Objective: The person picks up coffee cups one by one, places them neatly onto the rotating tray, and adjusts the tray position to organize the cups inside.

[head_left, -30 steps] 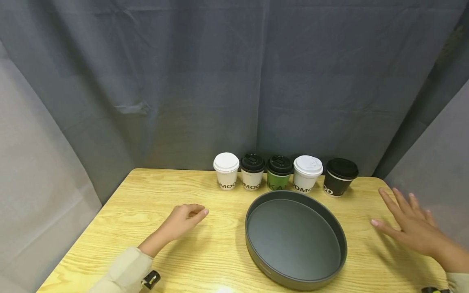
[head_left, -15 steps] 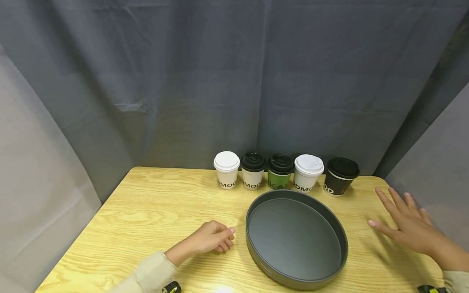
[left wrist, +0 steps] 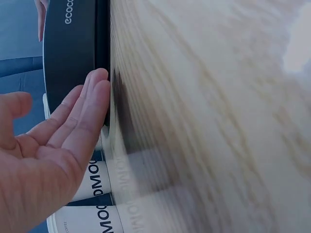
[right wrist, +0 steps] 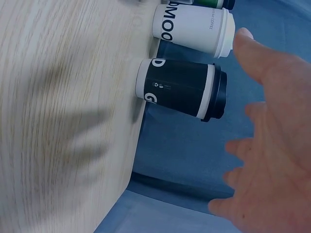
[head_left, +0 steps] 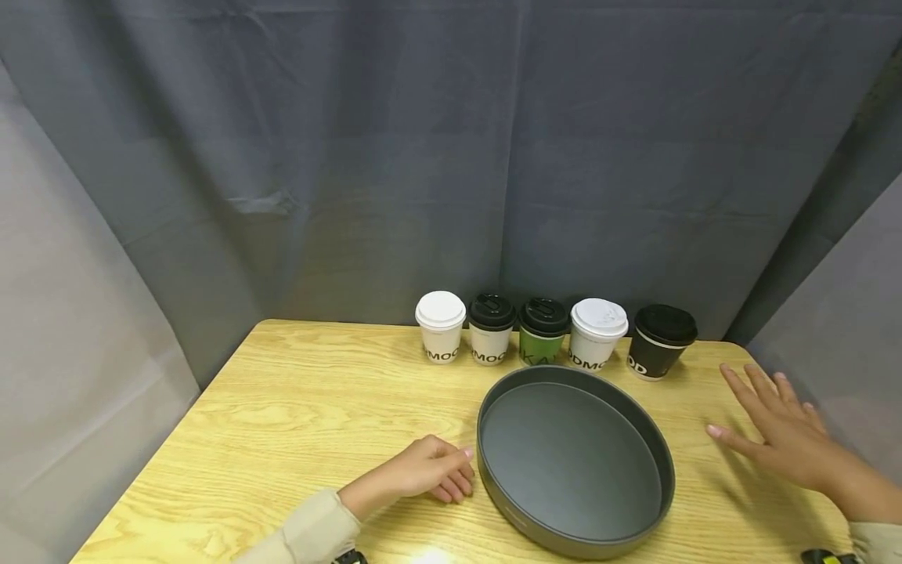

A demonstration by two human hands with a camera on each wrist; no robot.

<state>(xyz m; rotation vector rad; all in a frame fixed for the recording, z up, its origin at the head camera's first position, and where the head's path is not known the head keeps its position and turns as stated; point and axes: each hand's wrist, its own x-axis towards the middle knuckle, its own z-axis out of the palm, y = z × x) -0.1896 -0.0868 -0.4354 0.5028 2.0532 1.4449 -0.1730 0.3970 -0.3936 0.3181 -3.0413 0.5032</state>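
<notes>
A round dark grey tray with a low rim lies on the wooden table. My left hand is at the tray's left side, fingers loosely extended and holding nothing. In the left wrist view its fingertips are close to the tray's lettered outer wall; whether they touch I cannot tell. Out to the right, my right hand hovers over the table with fingers spread and holds nothing. In the right wrist view, the black paper cup stands nearest to that hand.
Behind the tray, lidded paper cups stand in a row: white with white lid, white with black lid, green, another white, and black at the right end. A grey curtain hangs behind the table.
My left hand has moved right and toward the table's front, up to the tray's left side. My right hand has barely moved. The tray and cups stay put.
</notes>
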